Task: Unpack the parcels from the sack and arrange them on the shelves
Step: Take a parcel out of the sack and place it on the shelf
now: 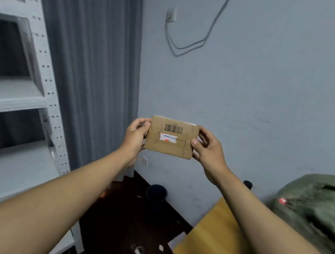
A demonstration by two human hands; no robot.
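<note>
A small brown cardboard parcel [170,145] with a barcode and a torn white label is held up in front of the wall at chest height. My left hand [135,135] grips its left edge. My right hand [209,147] grips its right edge, thumb on the front face. The green woven sack [315,208] lies at the lower right, resting on a yellow wooden table [211,237]. The white metal shelves [15,94] stand at the left, their visible boards bare.
A grey curtain [90,67] hangs between the shelves and the wall. A dark cylindrical bin [155,196] stands on the dark floor below the parcel. A wall socket [171,15] with a looping cable sits high on the wall.
</note>
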